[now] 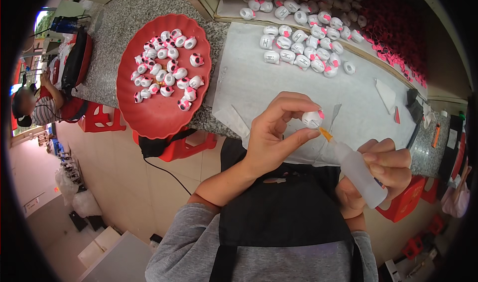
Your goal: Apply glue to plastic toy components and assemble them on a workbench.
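Head view: left hand pinching white-and-pink piece between thumb and fingertips; right hand wrapped round translucent bottle, orange tip at piece.

Beyond and left of the left hand, we see a speckled grey stone worktop. Farther left we find a red plastic stool and a bright window. Beige floor tiles stretch below, nearer us than the worktop.
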The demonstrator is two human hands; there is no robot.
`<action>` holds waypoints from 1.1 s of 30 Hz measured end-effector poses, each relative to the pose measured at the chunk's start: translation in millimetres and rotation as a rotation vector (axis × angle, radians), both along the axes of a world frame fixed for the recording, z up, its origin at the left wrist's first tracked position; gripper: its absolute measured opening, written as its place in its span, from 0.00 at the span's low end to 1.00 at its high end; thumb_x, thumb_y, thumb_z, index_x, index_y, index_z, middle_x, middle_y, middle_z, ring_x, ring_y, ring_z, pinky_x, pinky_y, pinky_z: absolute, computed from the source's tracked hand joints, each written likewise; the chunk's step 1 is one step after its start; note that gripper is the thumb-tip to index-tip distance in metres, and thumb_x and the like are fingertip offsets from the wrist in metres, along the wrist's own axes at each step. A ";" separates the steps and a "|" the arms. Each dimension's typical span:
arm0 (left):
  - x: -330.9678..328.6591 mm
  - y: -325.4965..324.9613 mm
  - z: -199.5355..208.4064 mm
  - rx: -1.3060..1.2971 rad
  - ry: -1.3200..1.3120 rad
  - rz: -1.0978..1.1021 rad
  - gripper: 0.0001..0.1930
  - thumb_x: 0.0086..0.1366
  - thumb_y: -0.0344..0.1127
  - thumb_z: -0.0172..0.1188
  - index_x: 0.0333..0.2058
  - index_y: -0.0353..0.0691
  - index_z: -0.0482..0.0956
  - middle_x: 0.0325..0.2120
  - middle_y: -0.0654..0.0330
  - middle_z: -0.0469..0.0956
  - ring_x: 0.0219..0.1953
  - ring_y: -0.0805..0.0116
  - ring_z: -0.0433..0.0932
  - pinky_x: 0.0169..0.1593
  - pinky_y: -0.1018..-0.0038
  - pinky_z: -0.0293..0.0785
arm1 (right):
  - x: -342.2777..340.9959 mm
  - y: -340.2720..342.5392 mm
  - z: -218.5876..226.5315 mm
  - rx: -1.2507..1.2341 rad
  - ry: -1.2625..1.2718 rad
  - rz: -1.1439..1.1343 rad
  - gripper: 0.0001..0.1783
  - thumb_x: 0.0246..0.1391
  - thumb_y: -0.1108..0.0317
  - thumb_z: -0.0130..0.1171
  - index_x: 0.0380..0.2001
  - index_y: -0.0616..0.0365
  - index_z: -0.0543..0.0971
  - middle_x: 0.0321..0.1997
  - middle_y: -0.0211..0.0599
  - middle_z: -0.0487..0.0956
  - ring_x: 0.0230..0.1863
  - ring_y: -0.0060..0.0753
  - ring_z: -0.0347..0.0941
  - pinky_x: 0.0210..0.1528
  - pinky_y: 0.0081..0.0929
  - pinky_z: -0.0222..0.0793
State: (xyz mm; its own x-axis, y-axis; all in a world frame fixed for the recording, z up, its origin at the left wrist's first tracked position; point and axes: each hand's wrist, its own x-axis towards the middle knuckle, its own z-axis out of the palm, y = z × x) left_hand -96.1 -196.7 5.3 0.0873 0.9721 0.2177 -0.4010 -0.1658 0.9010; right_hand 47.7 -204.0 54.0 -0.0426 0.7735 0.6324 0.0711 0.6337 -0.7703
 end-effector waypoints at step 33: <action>0.7 2.5 4.4 -0.105 -0.087 0.026 0.17 0.44 0.17 0.52 0.36 0.34 0.64 0.37 0.52 0.64 0.38 0.68 0.67 0.42 0.74 0.63 | 11.1 13.5 -0.4 -0.016 0.123 -0.012 0.17 0.31 0.69 0.59 0.24 0.59 0.61 0.24 0.35 0.60 0.19 0.21 0.56 0.18 0.14 0.55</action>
